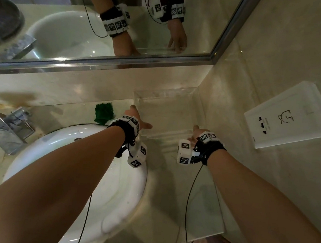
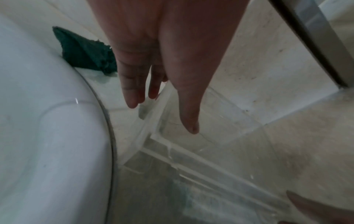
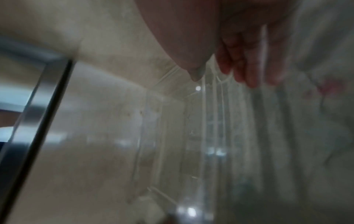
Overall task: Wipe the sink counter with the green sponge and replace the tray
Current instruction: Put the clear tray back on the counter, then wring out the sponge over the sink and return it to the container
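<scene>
The clear plastic tray (image 1: 167,102) stands on the counter in the corner, under the mirror. My left hand (image 1: 139,117) is at its left wall. In the left wrist view my left hand (image 2: 161,116) has straight fingers (image 2: 132,101) outside that wall and its thumb over the tray (image 2: 191,159) floor. My right hand (image 1: 194,133) is at the tray's front right. The right wrist view is blurred: my right hand (image 3: 222,78) has loose fingers either side of a tray (image 3: 210,136) wall. The green sponge (image 1: 104,112) lies free behind the sink rim, left of my left hand, and shows as the green sponge (image 2: 86,53) beside the basin.
The white sink (image 1: 121,186) fills the lower left, with a chrome faucet (image 1: 10,127) at its far left. The mirror frame (image 1: 122,64) runs along the back wall. A white socket plate (image 1: 289,117) sits on the right wall. Marble counter (image 1: 196,204) lies before the tray.
</scene>
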